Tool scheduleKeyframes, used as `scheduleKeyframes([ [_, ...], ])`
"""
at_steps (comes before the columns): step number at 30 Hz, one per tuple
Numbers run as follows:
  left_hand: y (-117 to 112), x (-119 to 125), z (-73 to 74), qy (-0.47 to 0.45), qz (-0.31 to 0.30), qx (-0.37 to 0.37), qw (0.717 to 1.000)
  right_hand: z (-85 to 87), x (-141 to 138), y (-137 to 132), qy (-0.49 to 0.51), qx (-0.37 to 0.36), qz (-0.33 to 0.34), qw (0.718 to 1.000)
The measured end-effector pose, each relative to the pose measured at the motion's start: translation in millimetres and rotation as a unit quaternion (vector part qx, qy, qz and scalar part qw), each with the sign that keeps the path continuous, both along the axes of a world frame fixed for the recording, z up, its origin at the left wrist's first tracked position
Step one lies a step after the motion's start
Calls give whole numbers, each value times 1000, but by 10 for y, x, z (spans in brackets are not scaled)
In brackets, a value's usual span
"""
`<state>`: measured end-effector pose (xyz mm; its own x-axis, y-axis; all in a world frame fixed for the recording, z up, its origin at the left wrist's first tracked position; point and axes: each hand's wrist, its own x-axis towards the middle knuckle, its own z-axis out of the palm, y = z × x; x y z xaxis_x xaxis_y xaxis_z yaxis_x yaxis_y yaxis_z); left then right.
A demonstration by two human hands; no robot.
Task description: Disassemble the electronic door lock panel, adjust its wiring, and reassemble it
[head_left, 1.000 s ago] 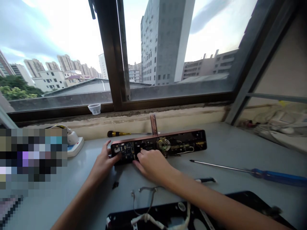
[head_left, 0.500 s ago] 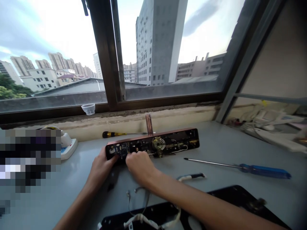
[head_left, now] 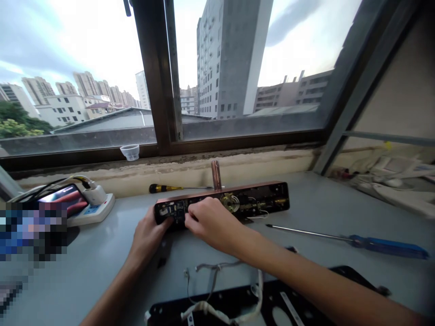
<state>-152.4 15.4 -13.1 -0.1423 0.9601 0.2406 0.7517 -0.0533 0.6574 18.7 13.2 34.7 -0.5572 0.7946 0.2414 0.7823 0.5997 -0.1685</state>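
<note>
A long black housing [head_left: 272, 199] with a copper-coloured edge, resembling a door lock panel, stands on its side with its open face towards me. Inside it are a circuit board [head_left: 176, 209] at the left and a round coiled part at the middle. A copper-coloured post [head_left: 216, 176] rises behind it. My left hand [head_left: 147, 233] is closed around the housing's left end, thumb on the front by the board. My right hand [head_left: 212, 222] has its fingers curled together against the front, just right of the board. Whatever it pinches is hidden.
A blue-handled screwdriver [head_left: 387, 246] lies at the right; a yellow-black screwdriver [head_left: 166, 188] lies behind the housing. Nearest me is a black plate [head_left: 166, 312] with a white cable [head_left: 207, 305] and grey wires [head_left: 215, 278]. A power strip [head_left: 107, 209] and phone [head_left: 64, 199] stand left.
My right hand has risen slightly along the housing's front and now covers part of the round coiled part. My left hand keeps its grip. The whole view has shifted slightly.
</note>
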Motion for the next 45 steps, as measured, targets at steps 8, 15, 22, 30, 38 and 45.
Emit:
scheduleKeyframes([
  [8, -39, 12, 73, 61, 0, -51, 997, -41, 477, -339, 42, -24, 39, 998],
  [15, -100, -3, 243, 133, 80, 15, 988, -241, 1112, -629, 114, -71, 66, 989],
  [22, -210, 358, 490, 147, -84, 77, 982, -290, 1408, -693, 156, -114, 87, 977],
  [30, -38, 1439, 404, 295, -248, -41, 922, -415, 1281, -739, 101, -46, 123, 986],
  [38, -53, 1660, 348, 384, -256, -67, 885, -404, 1266, -717, 54, -5, 141, 989],
  [45, -43, 1492, 375, 380, -225, -50, 896, -386, 1291, -697, 56, -26, 128, 990],
])
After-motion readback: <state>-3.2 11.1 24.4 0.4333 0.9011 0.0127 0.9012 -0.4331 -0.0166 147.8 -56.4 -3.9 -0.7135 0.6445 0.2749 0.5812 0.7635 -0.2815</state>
